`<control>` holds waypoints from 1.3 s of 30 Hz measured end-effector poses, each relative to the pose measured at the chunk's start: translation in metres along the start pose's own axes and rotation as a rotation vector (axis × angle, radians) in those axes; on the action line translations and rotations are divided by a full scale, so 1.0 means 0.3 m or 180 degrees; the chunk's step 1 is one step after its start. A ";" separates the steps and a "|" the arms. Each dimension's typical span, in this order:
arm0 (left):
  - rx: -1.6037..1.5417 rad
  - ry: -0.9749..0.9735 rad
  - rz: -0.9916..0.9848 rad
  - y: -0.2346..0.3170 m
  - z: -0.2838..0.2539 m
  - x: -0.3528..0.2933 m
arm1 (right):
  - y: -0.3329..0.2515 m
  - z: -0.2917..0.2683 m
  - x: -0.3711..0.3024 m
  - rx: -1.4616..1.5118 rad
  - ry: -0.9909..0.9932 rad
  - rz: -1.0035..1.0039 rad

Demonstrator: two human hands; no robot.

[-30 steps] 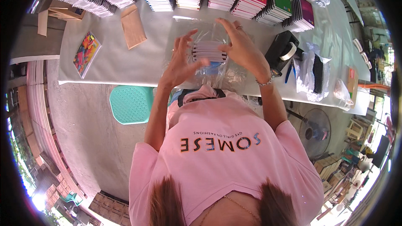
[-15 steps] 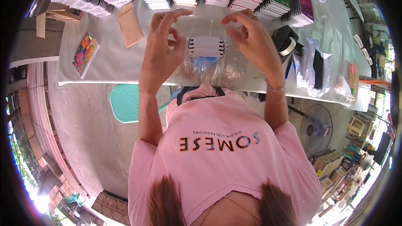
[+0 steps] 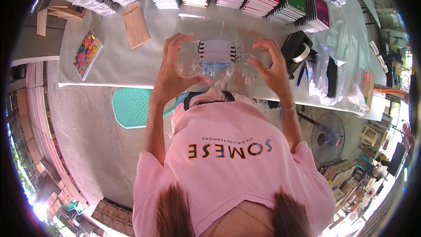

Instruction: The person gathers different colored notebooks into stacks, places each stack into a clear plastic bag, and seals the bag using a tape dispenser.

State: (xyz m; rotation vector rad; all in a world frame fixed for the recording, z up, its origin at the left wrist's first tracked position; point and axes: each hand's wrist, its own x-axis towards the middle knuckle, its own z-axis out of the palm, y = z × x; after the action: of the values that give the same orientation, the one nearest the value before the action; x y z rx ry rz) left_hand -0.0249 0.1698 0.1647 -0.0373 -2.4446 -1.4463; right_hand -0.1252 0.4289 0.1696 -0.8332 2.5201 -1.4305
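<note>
A small stack of spiral notebooks point(image 3: 217, 52) lies on a clear plastic sheet point(image 3: 186, 59) at the near middle of the table. White page edges and dark binding rings show, with a blue patch at the near end. To the left of the stack, my left hand point(image 3: 172, 72) has its fingers curved apart and its thumb stretched toward the sheet's near part. My right hand point(image 3: 272, 68) is on the other side, fingers spread and holding nothing. Whether either hand touches the plastic, I cannot tell.
Stacks of coloured notebooks point(image 3: 228, 1) line the far side. A black tape dispenser point(image 3: 294, 44), a blue-handled tool point(image 3: 301, 74) and a wrapped dark bundle point(image 3: 332, 77) lie right. Left are a brown envelope point(image 3: 136, 25), a multicoloured notebook point(image 3: 87, 55) and a green stool point(image 3: 131, 107).
Both hands have come nearer to me and lower, and the right has shifted slightly outward. The left thumb now stretches toward the near part of the plastic. The notebook stack stays put.
</note>
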 end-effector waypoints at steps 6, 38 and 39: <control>-0.0196 0.0786 0.0088 -0.213 0.198 -0.084 | 0.194 0.202 -0.127 0.0106 0.0267 -0.0294; 0.0736 -0.0356 0.1159 -0.179 0.123 0.058 | 0.178 0.299 0.002 0.0698 0.0475 -0.0908; 0.0709 -0.0352 0.1073 -0.175 0.120 0.065 | 0.172 0.295 0.010 0.0832 0.0395 -0.0732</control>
State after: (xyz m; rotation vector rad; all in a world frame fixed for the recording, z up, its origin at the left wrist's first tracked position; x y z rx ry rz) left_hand -0.0615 0.1724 0.1089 -0.4679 -2.5184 -1.0497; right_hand -0.1161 0.3811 0.0795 -1.0386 2.3071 -1.8882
